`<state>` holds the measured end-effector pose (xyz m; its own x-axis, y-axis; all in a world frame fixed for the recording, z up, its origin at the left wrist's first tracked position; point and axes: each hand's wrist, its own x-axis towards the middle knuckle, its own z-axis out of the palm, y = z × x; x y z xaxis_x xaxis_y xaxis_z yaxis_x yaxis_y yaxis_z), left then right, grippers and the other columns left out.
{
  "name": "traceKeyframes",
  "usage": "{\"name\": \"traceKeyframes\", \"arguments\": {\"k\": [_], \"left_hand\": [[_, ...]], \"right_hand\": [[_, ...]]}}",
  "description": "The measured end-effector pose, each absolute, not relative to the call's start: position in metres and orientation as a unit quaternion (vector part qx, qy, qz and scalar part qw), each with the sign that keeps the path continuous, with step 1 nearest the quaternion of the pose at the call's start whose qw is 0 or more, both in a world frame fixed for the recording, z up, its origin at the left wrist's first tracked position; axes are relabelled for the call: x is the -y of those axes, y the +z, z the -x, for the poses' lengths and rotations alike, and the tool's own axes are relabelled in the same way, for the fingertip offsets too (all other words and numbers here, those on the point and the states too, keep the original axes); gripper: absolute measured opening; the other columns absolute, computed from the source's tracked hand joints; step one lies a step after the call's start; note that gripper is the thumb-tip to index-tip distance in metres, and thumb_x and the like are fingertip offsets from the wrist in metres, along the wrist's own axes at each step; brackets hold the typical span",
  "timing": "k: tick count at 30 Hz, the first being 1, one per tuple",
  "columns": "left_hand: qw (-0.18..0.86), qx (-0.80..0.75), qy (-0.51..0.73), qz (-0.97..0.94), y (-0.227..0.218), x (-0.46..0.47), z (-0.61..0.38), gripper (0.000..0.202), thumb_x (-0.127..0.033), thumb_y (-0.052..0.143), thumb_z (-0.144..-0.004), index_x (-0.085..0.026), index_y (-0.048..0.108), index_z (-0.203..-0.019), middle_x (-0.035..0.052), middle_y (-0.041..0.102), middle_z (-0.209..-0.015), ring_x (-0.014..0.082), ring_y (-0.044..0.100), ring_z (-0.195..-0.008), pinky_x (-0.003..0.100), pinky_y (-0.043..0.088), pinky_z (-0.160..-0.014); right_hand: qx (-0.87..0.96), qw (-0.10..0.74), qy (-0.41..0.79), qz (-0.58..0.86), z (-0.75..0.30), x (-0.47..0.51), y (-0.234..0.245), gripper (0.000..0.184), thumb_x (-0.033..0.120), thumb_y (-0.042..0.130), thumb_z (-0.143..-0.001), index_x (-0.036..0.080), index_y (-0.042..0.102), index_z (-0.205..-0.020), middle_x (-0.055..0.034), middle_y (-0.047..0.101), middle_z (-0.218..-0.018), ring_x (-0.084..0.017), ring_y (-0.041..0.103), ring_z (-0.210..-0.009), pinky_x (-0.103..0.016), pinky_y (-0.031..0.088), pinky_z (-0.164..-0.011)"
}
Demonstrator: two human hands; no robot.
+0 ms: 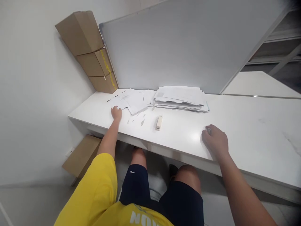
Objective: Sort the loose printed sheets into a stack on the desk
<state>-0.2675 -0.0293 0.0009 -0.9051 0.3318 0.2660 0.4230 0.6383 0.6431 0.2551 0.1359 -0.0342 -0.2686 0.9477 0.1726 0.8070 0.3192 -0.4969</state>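
My left hand (116, 112) rests on the tabletop with its fingers curled, at the near edge of some spread white sheets of paper (136, 102). Whether it grips a sheet is hard to make out. On the right side of the table my right hand (215, 141) is closed in a loose fist. A small dark spot shows between its thumb and forefinger, too small to name. Between the hands lies a small cream-coloured oblong object (159, 122) with a dark detail on its near end. Small grey scraps (143, 121) are scattered left of it.
A thick stack of papers (180, 99) lies at the back of the white table (254, 135), against a grey-white board (183, 47). Cardboard boxes (91, 64) are piled at the back left corner. Another cardboard box (82, 153) stands below the table's left end.
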Motion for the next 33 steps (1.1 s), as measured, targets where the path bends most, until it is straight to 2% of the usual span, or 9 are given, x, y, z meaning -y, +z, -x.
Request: {"name": "traceKeyframes", "arguments": {"k": [2, 5, 12, 16, 20, 24, 28, 33], "left_hand": [[0.048, 0.912, -0.332, 0.236, 0.003, 0.024, 0.268, 0.04, -0.022, 0.057, -0.085, -0.021, 0.059, -0.126, 0.0101, 0.055, -0.144, 0.0285, 0.033, -0.147, 0.042, 0.027, -0.118], [0.033, 0.923, -0.282, 0.262, 0.006, 0.017, 0.273, 0.039, -0.025, 0.059, -0.086, -0.021, 0.059, -0.125, 0.0112, 0.054, -0.145, 0.0314, 0.035, -0.145, 0.047, 0.022, -0.119], [0.065, 0.933, -0.226, 0.273, 0.007, 0.012, 0.28, 0.027, -0.032, 0.054, -0.091, -0.021, 0.061, -0.114, 0.0137, 0.061, -0.132, 0.0329, 0.047, -0.128, 0.046, 0.034, -0.106], [0.08, 0.934, -0.217, 0.273, 0.004, 0.011, 0.28, 0.018, -0.022, 0.051, -0.089, -0.02, 0.063, -0.103, 0.0131, 0.066, -0.118, 0.0315, 0.052, -0.119, 0.044, 0.036, -0.101], [0.112, 0.928, -0.216, 0.282, 0.0, 0.011, 0.273, 0.022, -0.012, 0.046, -0.088, -0.019, 0.063, -0.1, 0.0144, 0.066, -0.111, 0.0299, 0.054, -0.114, 0.045, 0.035, -0.101], [0.158, 0.888, -0.192, 0.387, -0.002, 0.014, 0.26, 0.026, -0.001, 0.047, -0.08, -0.019, 0.064, -0.088, 0.0141, 0.067, -0.107, 0.0301, 0.048, -0.121, 0.047, 0.03, -0.105], [0.166, 0.87, -0.16, 0.437, -0.001, 0.019, 0.251, 0.027, 0.002, 0.045, -0.078, -0.019, 0.062, -0.074, 0.0125, 0.067, -0.097, 0.0293, 0.05, -0.113, 0.049, 0.028, -0.104], [0.167, 0.834, -0.131, 0.509, 0.001, 0.032, 0.238, 0.03, 0.004, 0.044, -0.075, -0.021, 0.061, -0.072, 0.0097, 0.066, -0.083, 0.0272, 0.053, -0.104, 0.049, 0.03, -0.103]], "right_hand": [[0.782, 0.233, 0.154, 0.557, -0.255, -0.137, -0.037, 0.037, 0.034, 0.042, -0.085, 0.018, 0.063, -0.11, -0.0141, 0.065, -0.106, -0.029, 0.057, -0.102, -0.043, 0.041, -0.092], [0.785, 0.252, 0.149, 0.546, -0.256, -0.139, -0.041, 0.034, 0.034, 0.043, -0.085, 0.019, 0.064, -0.107, -0.0134, 0.066, -0.104, -0.03, 0.058, -0.101, -0.044, 0.041, -0.092], [0.785, 0.243, 0.144, 0.552, -0.256, -0.136, -0.035, 0.037, 0.034, 0.041, -0.085, 0.016, 0.064, -0.108, -0.0147, 0.065, -0.104, -0.031, 0.058, -0.101, -0.044, 0.041, -0.091], [0.785, 0.253, 0.147, 0.546, -0.258, -0.136, -0.035, 0.034, 0.034, 0.043, -0.085, 0.017, 0.063, -0.105, -0.0167, 0.065, -0.103, -0.032, 0.058, -0.1, -0.045, 0.04, -0.089], [0.788, 0.248, 0.151, 0.543, -0.262, -0.138, -0.036, 0.032, 0.034, 0.044, -0.085, 0.017, 0.063, -0.104, -0.0177, 0.065, -0.096, -0.032, 0.057, -0.093, -0.043, 0.038, -0.082], [0.792, 0.237, 0.14, 0.545, -0.262, -0.138, -0.036, 0.033, 0.034, 0.043, -0.085, 0.016, 0.063, -0.104, -0.0157, 0.066, -0.093, -0.029, 0.056, -0.086, -0.039, 0.036, -0.076], [0.79, 0.243, 0.129, 0.548, -0.26, -0.139, -0.038, 0.034, 0.034, 0.043, -0.085, 0.017, 0.064, -0.105, -0.0125, 0.066, -0.092, -0.026, 0.055, -0.083, -0.036, 0.035, -0.073], [0.793, 0.252, 0.121, 0.541, -0.259, -0.141, -0.04, 0.034, 0.034, 0.043, -0.085, 0.016, 0.065, -0.105, -0.0127, 0.067, -0.095, -0.026, 0.055, -0.084, -0.035, 0.036, -0.074]]}}
